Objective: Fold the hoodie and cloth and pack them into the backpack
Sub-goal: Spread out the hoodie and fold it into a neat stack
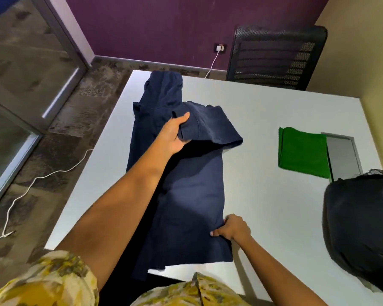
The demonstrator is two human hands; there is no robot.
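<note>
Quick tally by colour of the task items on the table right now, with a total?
Navy: 1, the hoodie, gripped by the left hand and right hand
Green: 1, the cloth
Black: 1, the backpack
Total: 3

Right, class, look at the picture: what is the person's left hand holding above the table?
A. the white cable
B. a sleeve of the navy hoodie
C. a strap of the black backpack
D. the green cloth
B: the left hand grips a sleeve of the navy hoodie, lifted across its body, while the green cloth lies untouched further right and the black backpack sits at the table's right edge.
</note>
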